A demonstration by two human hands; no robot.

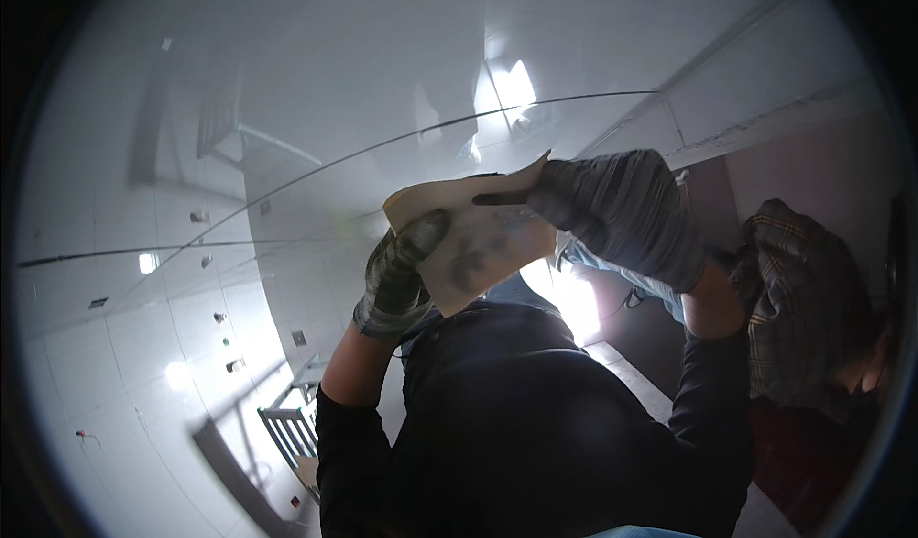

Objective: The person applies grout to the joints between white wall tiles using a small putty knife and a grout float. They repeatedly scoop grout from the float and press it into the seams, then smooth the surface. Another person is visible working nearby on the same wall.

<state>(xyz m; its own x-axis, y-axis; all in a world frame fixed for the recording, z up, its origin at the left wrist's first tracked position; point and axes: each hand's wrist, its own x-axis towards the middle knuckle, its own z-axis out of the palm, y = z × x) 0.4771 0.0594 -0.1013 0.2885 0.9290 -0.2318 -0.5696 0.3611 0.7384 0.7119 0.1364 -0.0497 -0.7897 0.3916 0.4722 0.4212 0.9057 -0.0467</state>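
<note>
The sheet [497,256], thin and pale tan with dark smudges on its visible face, is suspended between both hands in front of the wearer's torso. The left hand [394,275], in a dark grey glove, grips the left edge of the sheet; its thumb [424,234] lies flat on the visible face, and the remaining fingers are largely hidden. The right hand [626,211], in a grey striped glove, closes on the sheet near the upper right corner; one dark-tipped digit [502,197] extends across the visible face toward the left. The sheet is not flat: its upper edge is bowed, the upper right corner rises to a point beside the right hand, and the lower corner is directed toward the black top [535,423]. The sleeves are positioned above the wrists, leaving part of each forearm exposed. Beyond the hands, a glossy pale panel [354,69] carries bright reflections and is crossed by a thin dark curved line [382,151]. At lower left, a slatted ladder-like frame [289,436] stands near a pale tiled wall [105,371]. At right, a person in a plaid garment [798,285] is partly visible in shadow
</note>
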